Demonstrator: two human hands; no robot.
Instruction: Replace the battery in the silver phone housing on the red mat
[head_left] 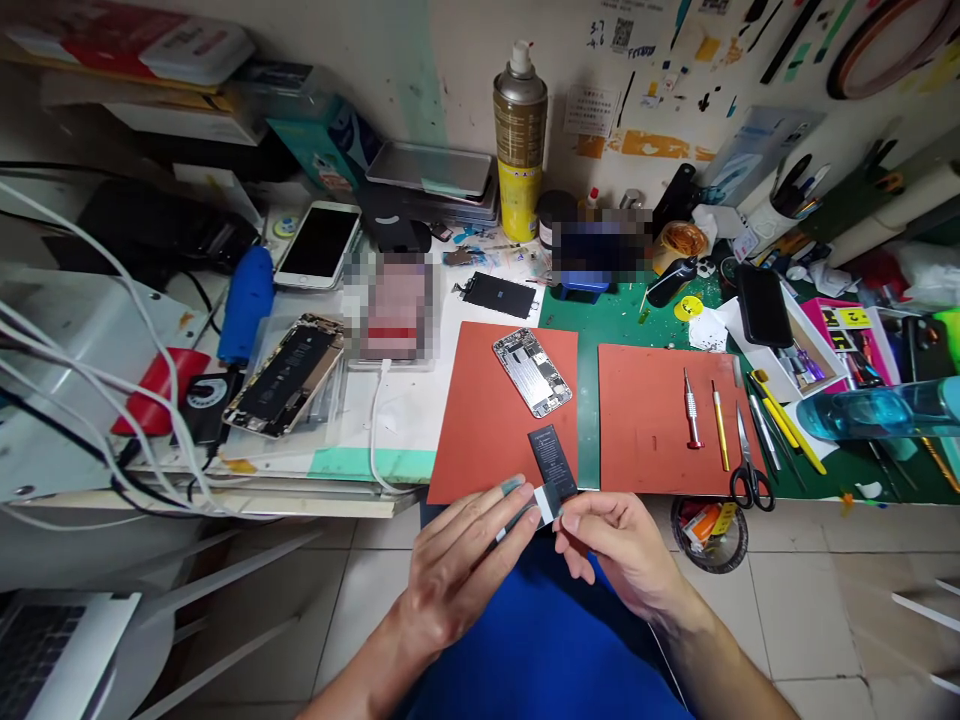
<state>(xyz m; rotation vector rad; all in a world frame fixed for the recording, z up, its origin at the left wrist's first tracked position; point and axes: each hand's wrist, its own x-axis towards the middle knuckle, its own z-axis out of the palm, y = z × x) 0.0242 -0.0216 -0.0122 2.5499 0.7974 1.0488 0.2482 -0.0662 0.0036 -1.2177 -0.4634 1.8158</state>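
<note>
A black phone battery [552, 458] lies slanted on the left orange mat [480, 420], at its front edge. Over its lower end is a small strip with a white band [544, 503], which looks like adhesive tape. My left hand [461, 570] holds the strip from the left, its fingers fairly straight and together. On the other side my right hand [622, 545] pinches the strip's right end with thumb and forefinger, close to the battery's corner. Beyond the battery sits an opened phone housing [531, 370], its inside facing up. Part of the strip is hidden under my left fingers.
On the right orange mat [637, 420] lie a screwdriver [691, 410] and scissors [742, 480]. A black screen part [499, 294] and a tall spray can [519, 140] are behind. Left stand another opened phone [289, 375] and white cables [112, 350]. A bin [709, 535] is below.
</note>
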